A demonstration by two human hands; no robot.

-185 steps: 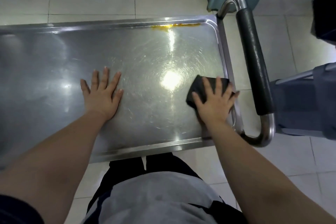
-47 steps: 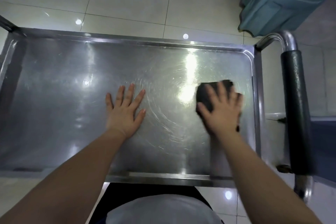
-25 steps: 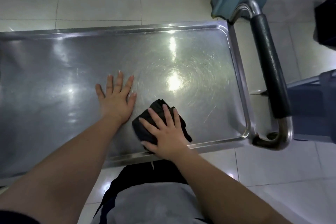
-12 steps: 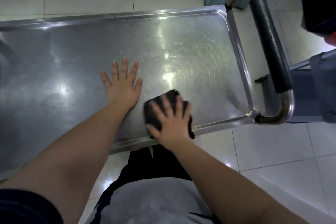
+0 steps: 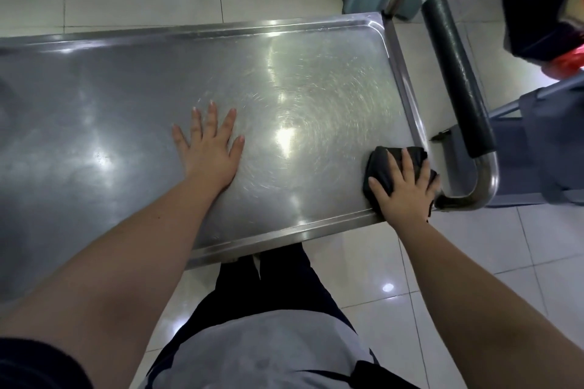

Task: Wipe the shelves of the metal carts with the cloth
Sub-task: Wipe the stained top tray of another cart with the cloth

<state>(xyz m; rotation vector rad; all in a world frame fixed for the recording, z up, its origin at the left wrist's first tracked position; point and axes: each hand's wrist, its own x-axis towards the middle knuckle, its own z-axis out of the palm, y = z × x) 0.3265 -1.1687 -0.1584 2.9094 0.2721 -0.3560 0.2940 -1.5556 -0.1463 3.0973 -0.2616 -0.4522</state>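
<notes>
**A:** Standing right next to the cart (image 5: 488,177), and it matches what the head view shows: this is mid-wipe on the shelf (image 5: 126,104). The dark cloth (image 5: 384,164) is down in the near right corner, jammed against the rim beside the padded handle (image 5: 458,82).

**B:** So is the right hand gripping it or what?

**A:** Nope. The right hand (image 5: 403,189) lies flat on top of the cloth, fingers straight and spread, pressing it onto the metal. Nothing is pinched. The left hand (image 5: 208,148) is splayed flat too, palm on bare steel near the middle and holding nothing. I'd guess it's bracing the cart.

**B:** Next move?

**A:** Just my read, but the right end has swirl marks all over and the left half looks duller. So the cloth probably needs dragging out of that corner and sweeping leftwards, with the left hand lifting out of the way. Any lower shelves are hidden from here, so I can't tell how they stand.
</notes>
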